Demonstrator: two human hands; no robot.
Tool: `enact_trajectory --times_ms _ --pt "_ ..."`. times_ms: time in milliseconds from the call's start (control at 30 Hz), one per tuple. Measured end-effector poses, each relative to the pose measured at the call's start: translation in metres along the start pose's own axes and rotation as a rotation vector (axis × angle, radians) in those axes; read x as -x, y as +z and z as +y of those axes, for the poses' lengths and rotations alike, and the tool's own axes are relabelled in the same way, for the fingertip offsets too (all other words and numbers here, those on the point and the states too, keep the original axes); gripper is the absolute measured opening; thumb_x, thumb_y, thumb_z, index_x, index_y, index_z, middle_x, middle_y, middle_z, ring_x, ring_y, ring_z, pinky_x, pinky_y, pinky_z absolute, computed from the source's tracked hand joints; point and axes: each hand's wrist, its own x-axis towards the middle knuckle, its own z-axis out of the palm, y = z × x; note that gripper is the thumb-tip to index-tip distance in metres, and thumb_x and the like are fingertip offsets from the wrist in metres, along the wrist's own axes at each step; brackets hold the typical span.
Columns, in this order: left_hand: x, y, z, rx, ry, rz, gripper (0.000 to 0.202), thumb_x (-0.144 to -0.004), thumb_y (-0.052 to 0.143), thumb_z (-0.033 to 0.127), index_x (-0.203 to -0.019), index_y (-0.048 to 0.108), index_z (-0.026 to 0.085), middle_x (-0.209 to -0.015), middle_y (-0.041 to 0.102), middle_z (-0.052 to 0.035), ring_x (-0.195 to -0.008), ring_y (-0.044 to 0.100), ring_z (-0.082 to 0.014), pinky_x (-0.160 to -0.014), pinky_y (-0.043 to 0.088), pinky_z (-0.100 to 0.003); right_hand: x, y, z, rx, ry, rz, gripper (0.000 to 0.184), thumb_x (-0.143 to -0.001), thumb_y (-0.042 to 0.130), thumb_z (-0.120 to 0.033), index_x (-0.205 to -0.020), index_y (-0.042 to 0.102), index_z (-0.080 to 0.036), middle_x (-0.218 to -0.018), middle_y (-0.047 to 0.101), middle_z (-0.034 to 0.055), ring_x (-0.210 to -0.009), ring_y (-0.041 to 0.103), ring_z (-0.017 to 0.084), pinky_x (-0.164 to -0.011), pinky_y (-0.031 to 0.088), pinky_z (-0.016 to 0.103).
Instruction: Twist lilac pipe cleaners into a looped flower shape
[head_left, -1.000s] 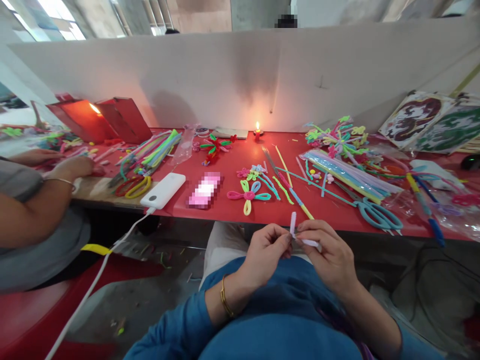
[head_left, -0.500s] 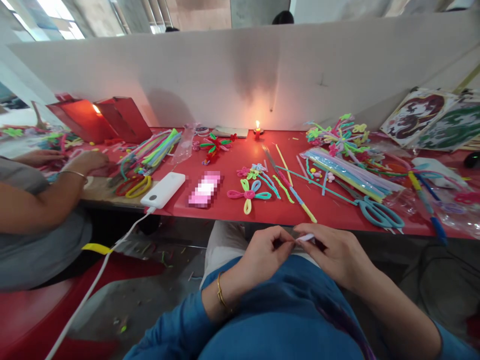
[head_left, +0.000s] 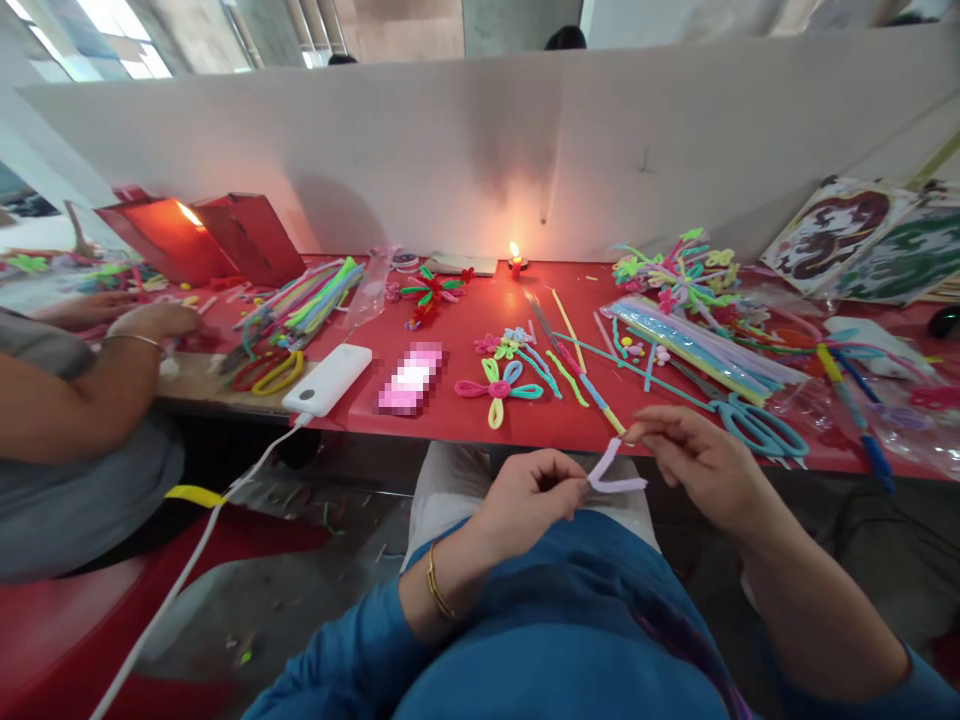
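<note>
A pale lilac pipe cleaner (head_left: 619, 486), bent into a V, is held over my lap just off the table's front edge. My left hand (head_left: 534, 495) pinches it at the bend. Thumb and fingers of my right hand (head_left: 701, 465) are closed at the tip of its upper leg, while the lower leg points freely to the right. Beyond my hands lies a pipe-cleaner flower (head_left: 498, 389) with looped pink, blue, teal and yellow petals. A striped pipe-cleaner stick (head_left: 600, 398) ends close to my right fingertips.
A lit candle (head_left: 515, 264) burns at the back of the red table (head_left: 352, 412). Teal-handled scissors (head_left: 761, 425) and bagged pipe cleaners (head_left: 697, 345) lie at right. A white power bank (head_left: 328, 380) trails a cable leftward. Another person's arm (head_left: 97, 385) works at far left.
My right hand has moved right and up from my left hand, and the lilac pipe cleaner now shows as an open V. My left hand has stayed nearly in place.
</note>
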Motion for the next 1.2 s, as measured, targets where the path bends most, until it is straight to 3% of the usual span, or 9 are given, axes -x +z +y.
enact_trajectory --times_ms 200,333,467,600,767,833,967,1067,1200 --pt "-0.002 0.002 0.001 0.440 -0.198 -0.107 0.019 -0.061 0.066 0.028 -0.062 0.053 0.014 -0.046 0.048 0.0052 -0.038 0.040 -0.0036 -0.040 0.027 -0.018 0.008 0.012 -0.009 -0.023 -0.195 -0.162 0.012 -0.068 0.064 -0.025 -0.079 0.060 -0.021 -0.092 0.062 0.0057 -0.082 0.059 0.018 -0.066 0.048 0.026" --pt "-0.001 0.004 -0.001 0.558 -0.272 -0.191 0.024 -0.057 0.070 0.030 -0.062 0.053 0.013 -0.046 0.049 0.0048 -0.038 0.040 -0.0033 -0.038 0.025 -0.017 0.008 0.020 -0.011 -0.226 -0.093 -0.271 0.031 -0.068 0.066 -0.031 -0.095 0.055 -0.022 -0.091 0.060 0.0049 -0.074 0.059 0.016 -0.062 0.049 0.025" --pt "0.001 0.006 -0.001 0.523 -0.232 -0.211 0.026 -0.057 0.069 0.031 -0.061 0.051 0.014 -0.046 0.048 0.0054 -0.038 0.039 -0.0032 -0.039 0.026 -0.017 0.007 0.023 -0.017 -0.187 -0.152 -0.261 0.011 -0.072 0.062 -0.029 -0.076 0.056 -0.020 -0.075 0.055 0.0012 -0.067 0.055 0.014 -0.058 0.045 0.023" --pt "0.002 0.004 -0.004 0.171 0.008 -0.063 0.015 -0.069 0.058 0.025 -0.061 0.049 0.015 -0.051 0.049 0.0038 -0.045 0.042 -0.0052 -0.045 0.033 -0.019 0.010 0.025 -0.028 0.047 -0.111 -0.136 0.012 -0.076 0.054 -0.026 -0.066 0.055 -0.018 -0.066 0.054 0.0002 -0.059 0.051 0.012 -0.054 0.041 0.022" --pt "-0.004 0.001 -0.021 -0.609 0.682 0.207 0.012 -0.074 0.047 0.013 -0.066 0.055 0.016 -0.062 0.055 -0.0007 -0.059 0.049 -0.0099 -0.058 0.039 -0.023 0.011 0.036 -0.023 0.207 -0.024 0.096 0.016 -0.072 0.055 -0.026 -0.058 0.051 -0.018 -0.058 0.052 -0.0015 -0.055 0.048 0.012 -0.053 0.038 0.022" --pt "-0.007 0.001 -0.025 -0.709 0.803 0.248 0.014 -0.076 0.046 0.012 -0.067 0.055 0.016 -0.064 0.057 -0.0020 -0.062 0.051 -0.0109 -0.061 0.040 -0.023 0.011 0.042 -0.016 0.108 0.051 0.140 0.019 -0.072 0.055 -0.029 -0.057 0.050 -0.018 -0.054 0.048 -0.0027 -0.052 0.045 0.011 -0.050 0.036 0.022" --pt "-0.007 0.001 -0.018 -0.580 0.561 0.210 0.012 -0.078 0.046 0.018 -0.071 0.057 0.016 -0.063 0.056 -0.0003 -0.058 0.049 -0.0096 -0.057 0.040 -0.021 0.010 0.046 -0.008 -0.090 0.104 0.140 0.021 -0.074 0.054 -0.034 -0.060 0.051 -0.019 -0.054 0.047 -0.0030 -0.051 0.044 0.011 -0.048 0.036 0.021" --pt "-0.005 0.001 -0.008 -0.360 0.287 0.061 0.016 -0.080 0.045 0.024 -0.074 0.057 0.015 -0.062 0.053 0.0014 -0.056 0.046 -0.0083 -0.054 0.038 -0.020 0.010 0.043 -0.011 -0.003 0.075 0.075 0.017 -0.073 0.054 -0.032 -0.063 0.053 -0.018 -0.056 0.050 -0.0026 -0.051 0.045 0.011 -0.049 0.037 0.021" --pt "-0.004 0.002 -0.004 -0.176 0.142 -0.033 0.019 -0.079 0.045 0.028 -0.071 0.054 0.014 -0.061 0.049 0.0024 -0.057 0.044 -0.0079 -0.055 0.037 -0.020 0.011 0.040 -0.016 0.112 0.008 0.050 0.014 -0.075 0.052 -0.029 -0.065 0.053 -0.018 -0.059 0.054 -0.0015 -0.055 0.050 0.012 -0.052 0.040 0.022"
